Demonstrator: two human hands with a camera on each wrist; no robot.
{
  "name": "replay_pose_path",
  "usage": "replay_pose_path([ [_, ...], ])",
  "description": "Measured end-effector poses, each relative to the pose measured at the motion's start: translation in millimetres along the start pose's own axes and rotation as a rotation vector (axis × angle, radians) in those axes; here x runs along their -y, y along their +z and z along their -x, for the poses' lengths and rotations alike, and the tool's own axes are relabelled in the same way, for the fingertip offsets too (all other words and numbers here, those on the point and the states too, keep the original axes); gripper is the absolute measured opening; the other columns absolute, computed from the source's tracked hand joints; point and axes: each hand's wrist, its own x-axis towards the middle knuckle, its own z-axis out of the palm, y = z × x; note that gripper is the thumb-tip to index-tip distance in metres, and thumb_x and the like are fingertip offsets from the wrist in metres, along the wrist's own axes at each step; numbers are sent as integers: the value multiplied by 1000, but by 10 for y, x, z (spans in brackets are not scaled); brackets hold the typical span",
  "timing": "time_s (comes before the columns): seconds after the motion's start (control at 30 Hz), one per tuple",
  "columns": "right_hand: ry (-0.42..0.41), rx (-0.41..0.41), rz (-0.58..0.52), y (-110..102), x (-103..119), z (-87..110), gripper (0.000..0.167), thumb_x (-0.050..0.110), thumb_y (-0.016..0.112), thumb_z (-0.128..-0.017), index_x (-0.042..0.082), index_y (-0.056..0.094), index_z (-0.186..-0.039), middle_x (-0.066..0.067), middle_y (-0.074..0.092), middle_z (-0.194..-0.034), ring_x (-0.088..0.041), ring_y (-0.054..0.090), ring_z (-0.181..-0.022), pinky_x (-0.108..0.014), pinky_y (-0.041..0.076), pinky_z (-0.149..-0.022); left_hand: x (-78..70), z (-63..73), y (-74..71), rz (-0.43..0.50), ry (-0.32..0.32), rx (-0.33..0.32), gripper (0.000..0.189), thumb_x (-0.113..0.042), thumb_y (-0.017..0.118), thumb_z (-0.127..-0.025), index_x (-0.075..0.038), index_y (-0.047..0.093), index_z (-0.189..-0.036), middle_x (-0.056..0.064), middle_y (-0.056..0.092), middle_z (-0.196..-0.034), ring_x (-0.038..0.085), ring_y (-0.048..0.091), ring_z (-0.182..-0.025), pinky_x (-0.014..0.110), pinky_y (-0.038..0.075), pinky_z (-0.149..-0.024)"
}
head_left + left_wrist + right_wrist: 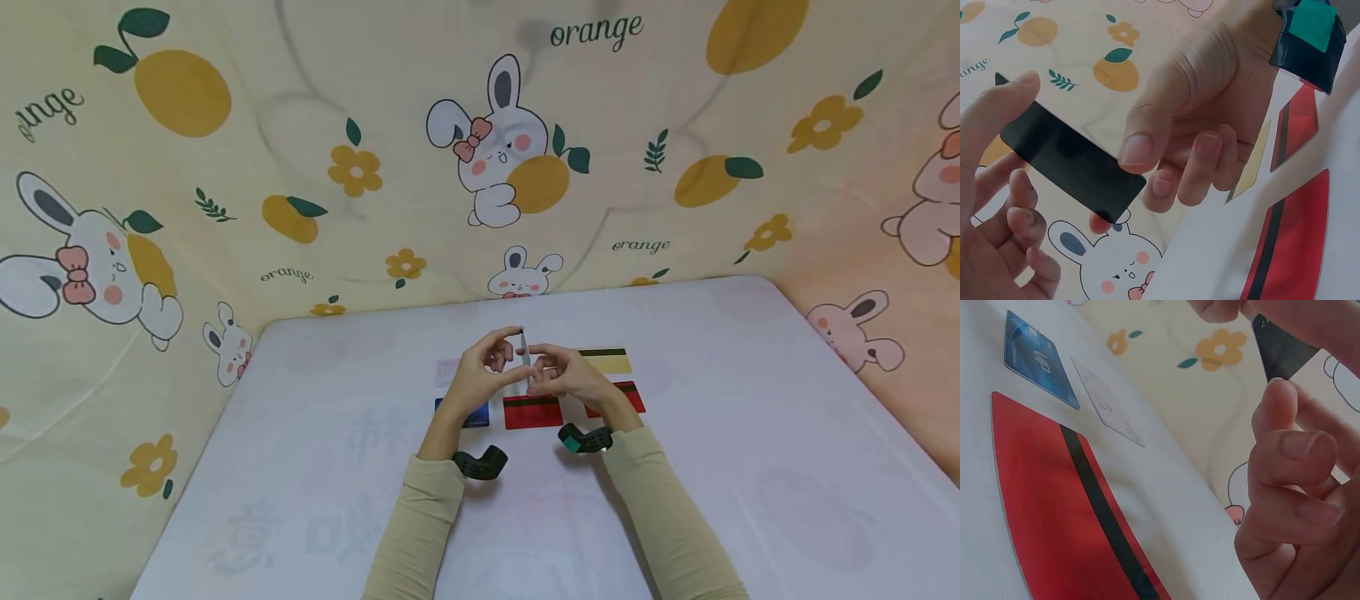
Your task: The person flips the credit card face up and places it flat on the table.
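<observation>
Dark card (1072, 153) held up, white tabletop (712, 433) below, rabbit-print cloth (405, 100) behind

White tbl (315, 450) has 2 red cards (533, 413), ylw card (609, 362), blue card (477, 415), pale card (446, 373).

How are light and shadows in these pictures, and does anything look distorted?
Head view: bright white tabletop, soft shadow beside the right sleeve; left wrist view: dimmer, no bright glare on the held black card; right wrist view: also dim, the red card bowed along one edge, probably by the lens.
</observation>
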Motion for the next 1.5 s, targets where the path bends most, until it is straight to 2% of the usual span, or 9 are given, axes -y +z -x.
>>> replay_pose_path([
  [0.1,-12,-14,16,-5,-7,-4,69,11,76,-81,0,42,-140,7,56,-86,-4,48,-63,-19,43,-59,54,-25,-1,-4,4,5,57,1,70,-83,4,48,-135,26,47,-92,27,38,-74,17,31,-64],
  [0.3,-65,-23,31,-14,-46,-27,61,3,72,-82,-3,47,-136,7,53,-80,-3,49,-62,-18,42,-61,198,-65,0,-35,1,-9,57,-6,72,-84,-4,50,-137,20,49,-92,18,39,-74,17,31,-64],
  [0.47,-81,-22,45,-23,-75,-28,60,3,72,-82,-4,48,-136,6,50,-75,-4,45,-60,-19,37,-58,175,-72,-20,-36,0,-15,55,-10,72,-85,-11,51,-136,5,48,-88,14,39,-73,17,32,-64],
  [0.57,-80,-31,59,-30,-75,-20,60,4,73,-82,-3,49,-136,6,51,-76,-4,45,-60,-19,37,-57,149,-89,-34,-48,13,-2,54,-10,72,-84,-11,53,-135,1,46,-87,11,38,-72,17,32,-64],
  [0.8,-102,-11,107,-61,-27,-11,58,6,74,-82,-2,50,-135,5,52,-75,-4,47,-61,-18,41,-61,77,-139,-75,-106,53,5,51,-9,74,-82,-6,56,-130,8,47,-86,11,36,-68,17,30,-63],
  [1.07,-62,-15,107,-121,33,-5,61,9,76,-81,1,50,-135,4,51,-76,-6,48,-61,-19,42,-62,42,-193,-106,-127,70,13,53,-10,77,-79,-3,57,-128,14,47,-87,27,39,-72,19,30,-64],
  [1.3,-20,-64,107,-184,5,-33,58,7,77,-79,3,53,-132,4,52,-75,-8,49,-59,-22,42,-59,73,-232,-159,-158,79,13,50,-10,79,-77,-4,60,-124,8,47,-84,14,40,-72,18,32,-64],
  [1.5,1,-81,105,-234,-5,-38,60,5,77,-78,2,52,-132,3,51,-74,-6,44,-56,-23,36,-54,105,-230,-211,-198,68,21,53,-11,80,-75,-2,60,-123,6,47,-83,13,40,-72,18,33,-64],
])
